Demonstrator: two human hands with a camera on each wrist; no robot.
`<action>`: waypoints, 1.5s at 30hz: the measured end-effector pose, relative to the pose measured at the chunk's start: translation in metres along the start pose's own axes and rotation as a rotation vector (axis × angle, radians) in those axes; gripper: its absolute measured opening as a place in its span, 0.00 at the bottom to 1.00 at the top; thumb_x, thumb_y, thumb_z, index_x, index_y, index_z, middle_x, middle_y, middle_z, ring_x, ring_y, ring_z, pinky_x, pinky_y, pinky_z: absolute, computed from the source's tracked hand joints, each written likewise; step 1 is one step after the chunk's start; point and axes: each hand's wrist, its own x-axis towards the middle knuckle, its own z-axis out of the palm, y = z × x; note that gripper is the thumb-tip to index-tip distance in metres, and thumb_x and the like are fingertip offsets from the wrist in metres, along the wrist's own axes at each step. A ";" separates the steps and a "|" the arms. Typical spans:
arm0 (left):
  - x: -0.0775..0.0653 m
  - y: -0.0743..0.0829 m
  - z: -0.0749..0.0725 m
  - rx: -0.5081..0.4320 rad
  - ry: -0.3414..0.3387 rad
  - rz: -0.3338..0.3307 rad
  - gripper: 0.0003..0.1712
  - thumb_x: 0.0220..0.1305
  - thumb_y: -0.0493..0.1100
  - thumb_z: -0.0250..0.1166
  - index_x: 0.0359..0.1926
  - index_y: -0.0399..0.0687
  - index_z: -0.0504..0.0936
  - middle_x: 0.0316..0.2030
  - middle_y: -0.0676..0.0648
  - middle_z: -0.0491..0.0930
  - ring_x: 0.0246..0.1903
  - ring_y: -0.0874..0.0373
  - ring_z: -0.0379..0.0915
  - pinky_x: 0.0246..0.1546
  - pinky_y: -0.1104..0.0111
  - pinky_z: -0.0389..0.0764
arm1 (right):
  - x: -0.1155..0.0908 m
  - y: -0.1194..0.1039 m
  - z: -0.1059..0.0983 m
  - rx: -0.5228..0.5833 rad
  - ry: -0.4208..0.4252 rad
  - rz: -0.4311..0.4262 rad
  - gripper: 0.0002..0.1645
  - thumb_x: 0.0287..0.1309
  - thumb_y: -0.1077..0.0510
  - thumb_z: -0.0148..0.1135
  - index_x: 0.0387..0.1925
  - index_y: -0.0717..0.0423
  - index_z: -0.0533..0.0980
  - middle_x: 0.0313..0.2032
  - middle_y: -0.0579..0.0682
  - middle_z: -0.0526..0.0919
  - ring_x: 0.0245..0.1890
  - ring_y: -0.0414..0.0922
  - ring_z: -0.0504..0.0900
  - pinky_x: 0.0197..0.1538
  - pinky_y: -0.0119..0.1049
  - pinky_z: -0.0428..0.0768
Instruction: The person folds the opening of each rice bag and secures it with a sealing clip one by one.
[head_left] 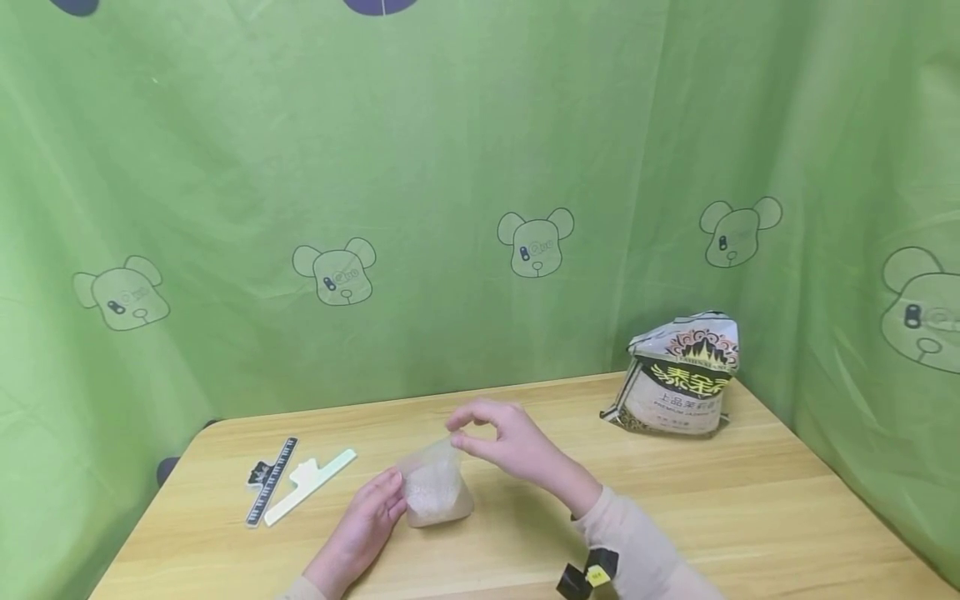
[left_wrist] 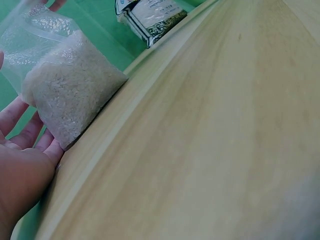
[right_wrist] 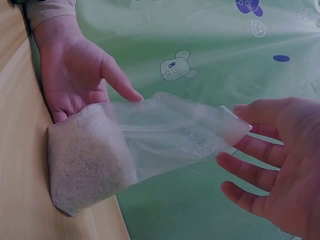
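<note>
A clear plastic bag of rice (head_left: pixel 437 492) stands on the wooden table, its lower part filled and its top loose. My left hand (head_left: pixel 367 512) holds the bag from the left side; in the right wrist view its fingers pass behind the filled part and the thumb lies along the clear plastic. With thumb and index finger, my right hand (head_left: pixel 506 442) pinches the upper corner of the bag. The other fingers of that right hand (right_wrist: pixel 280 155) spread loosely away from the plastic. Rice grains (left_wrist: pixel 75 85) show through the bag in the left wrist view.
A large printed rice sack (head_left: pixel 678 392) stands at the table's back right. Two long sealing clips, one black with piano keys (head_left: pixel 272 483) and one pale green and white (head_left: pixel 309 487), lie at the left. A green curtain (head_left: pixel 450 167) surrounds the table (head_left: pixel 750 500).
</note>
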 end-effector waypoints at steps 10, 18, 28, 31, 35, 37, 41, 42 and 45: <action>0.000 0.000 0.001 0.005 0.006 -0.001 0.34 0.75 0.47 0.46 0.68 0.24 0.52 0.53 0.59 0.77 0.57 0.68 0.73 0.60 0.75 0.72 | 0.000 0.003 -0.003 -0.031 -0.069 0.028 0.17 0.60 0.51 0.65 0.48 0.52 0.80 0.48 0.47 0.86 0.50 0.45 0.82 0.55 0.47 0.80; -0.001 0.001 0.001 0.016 0.001 0.002 0.37 0.75 0.48 0.46 0.69 0.22 0.47 0.56 0.55 0.75 0.57 0.69 0.72 0.60 0.76 0.71 | 0.000 0.003 -0.006 -0.077 -0.084 0.005 0.15 0.59 0.54 0.66 0.47 0.51 0.81 0.47 0.47 0.86 0.48 0.43 0.83 0.55 0.40 0.80; 0.000 0.001 0.002 0.009 -0.004 0.006 0.33 0.76 0.47 0.45 0.68 0.24 0.53 0.53 0.59 0.77 0.57 0.68 0.73 0.61 0.75 0.72 | 0.000 0.007 -0.005 -0.122 -0.080 -0.013 0.11 0.59 0.56 0.65 0.44 0.52 0.81 0.43 0.46 0.87 0.45 0.42 0.83 0.54 0.40 0.81; 0.000 0.001 0.001 0.007 -0.001 0.004 0.33 0.75 0.47 0.46 0.67 0.24 0.53 0.53 0.58 0.78 0.57 0.68 0.73 0.61 0.75 0.72 | 0.000 0.008 -0.004 -0.124 -0.070 -0.013 0.10 0.59 0.57 0.65 0.43 0.52 0.81 0.42 0.46 0.87 0.44 0.41 0.84 0.54 0.40 0.81; 0.000 0.001 0.001 0.004 0.003 0.009 0.34 0.75 0.46 0.46 0.68 0.23 0.52 0.53 0.57 0.77 0.57 0.67 0.73 0.61 0.75 0.72 | 0.000 0.009 -0.002 -0.129 -0.054 -0.023 0.10 0.58 0.58 0.66 0.42 0.53 0.81 0.41 0.46 0.87 0.43 0.41 0.84 0.53 0.39 0.82; -0.001 0.001 0.001 0.001 0.003 0.013 0.35 0.75 0.46 0.47 0.68 0.22 0.50 0.54 0.57 0.77 0.57 0.67 0.73 0.61 0.75 0.72 | 0.000 0.009 -0.001 -0.132 -0.045 -0.030 0.09 0.57 0.59 0.66 0.42 0.53 0.81 0.40 0.46 0.87 0.42 0.41 0.84 0.53 0.38 0.82; 0.000 0.003 0.001 -0.008 0.001 0.017 0.35 0.74 0.45 0.48 0.69 0.23 0.50 0.54 0.57 0.78 0.57 0.67 0.74 0.61 0.73 0.73 | 0.001 0.009 0.000 -0.135 -0.027 -0.042 0.09 0.56 0.60 0.67 0.40 0.53 0.81 0.39 0.46 0.87 0.41 0.40 0.84 0.51 0.38 0.82; 0.000 0.004 0.001 -0.010 -0.004 0.021 0.34 0.74 0.45 0.48 0.69 0.24 0.51 0.55 0.57 0.78 0.57 0.66 0.74 0.61 0.73 0.73 | 0.001 0.009 0.000 -0.132 -0.026 -0.041 0.08 0.56 0.60 0.67 0.40 0.53 0.81 0.39 0.46 0.87 0.41 0.40 0.84 0.51 0.39 0.82; 0.001 0.007 0.000 0.008 -0.032 0.041 0.32 0.75 0.44 0.47 0.71 0.28 0.52 0.57 0.58 0.78 0.58 0.65 0.74 0.62 0.72 0.73 | 0.001 0.009 0.000 -0.130 -0.027 -0.034 0.08 0.57 0.60 0.67 0.40 0.53 0.81 0.38 0.46 0.87 0.41 0.40 0.84 0.51 0.39 0.83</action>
